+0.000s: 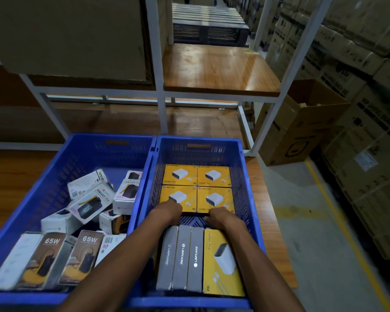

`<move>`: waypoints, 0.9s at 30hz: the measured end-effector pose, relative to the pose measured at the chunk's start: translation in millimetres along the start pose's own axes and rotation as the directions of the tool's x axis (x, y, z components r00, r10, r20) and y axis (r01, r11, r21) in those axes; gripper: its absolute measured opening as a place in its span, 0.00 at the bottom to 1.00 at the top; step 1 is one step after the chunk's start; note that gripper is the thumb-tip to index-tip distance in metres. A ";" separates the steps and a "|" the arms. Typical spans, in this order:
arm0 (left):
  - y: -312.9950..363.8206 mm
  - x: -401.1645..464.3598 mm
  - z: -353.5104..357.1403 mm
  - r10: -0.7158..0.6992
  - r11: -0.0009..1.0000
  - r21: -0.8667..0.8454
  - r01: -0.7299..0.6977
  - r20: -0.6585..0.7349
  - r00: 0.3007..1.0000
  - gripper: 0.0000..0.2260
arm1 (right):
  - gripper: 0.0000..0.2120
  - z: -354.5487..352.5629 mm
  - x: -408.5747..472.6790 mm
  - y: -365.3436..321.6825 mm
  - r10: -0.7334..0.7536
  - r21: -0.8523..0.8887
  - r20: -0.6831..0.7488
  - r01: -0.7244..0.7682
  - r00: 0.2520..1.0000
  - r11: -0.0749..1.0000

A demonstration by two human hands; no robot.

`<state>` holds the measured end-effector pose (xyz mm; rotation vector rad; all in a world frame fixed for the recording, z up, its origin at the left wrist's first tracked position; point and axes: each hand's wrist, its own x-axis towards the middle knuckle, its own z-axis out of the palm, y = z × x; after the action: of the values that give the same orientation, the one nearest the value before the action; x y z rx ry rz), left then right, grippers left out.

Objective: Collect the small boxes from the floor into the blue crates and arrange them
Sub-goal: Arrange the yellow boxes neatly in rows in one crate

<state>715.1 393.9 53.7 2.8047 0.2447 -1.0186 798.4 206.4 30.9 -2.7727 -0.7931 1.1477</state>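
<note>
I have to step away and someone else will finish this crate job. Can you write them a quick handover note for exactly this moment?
Left hand and right hand: both down in the right crate, at the near edge of the four flat yellow boxes; whether they grip the boxes cannot be seen.
Done: those four lie in a neat square at the far end; four more boxes stand on edge in a row at the near end.
Left: a bare gap between the two groups, and the left crate holds white and brown boxes in a jumble that needs arranging. No floor boxes are in view.
</note>
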 end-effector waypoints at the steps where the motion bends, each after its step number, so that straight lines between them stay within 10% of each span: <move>1: 0.2 -0.1 -0.1 0.002 1.000 0.000 -0.002 -0.003 1.000 0.14 | 0.17 0.4 0.6 -0.7 -0.003 0.009 0.009 0.003 1.000 1.000; 13: 8.0 -27.6 -26.9 0.016 0.965 -0.258 -0.041 -0.098 0.995 0.11 | 0.20 -20.4 -19.9 -5.2 -0.074 0.064 -0.086 0.079 0.994 0.995; 18: 11.2 -45.5 -39.6 0.074 0.867 -0.461 -0.190 -0.258 0.963 0.12 | 0.19 -44.0 -53.6 -18.5 -0.292 0.319 -0.078 0.302 0.953 0.898; 27: 0.9 -56.2 -32.4 -0.019 0.600 -0.750 -0.280 -0.363 0.932 0.17 | 0.38 -14.9 -77.9 -70.8 -0.419 0.117 -0.054 0.423 0.906 0.899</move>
<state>693.0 393.5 114.7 2.0696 0.3997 -0.2393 730.7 233.6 108.1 -2.3418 -1.1958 1.0291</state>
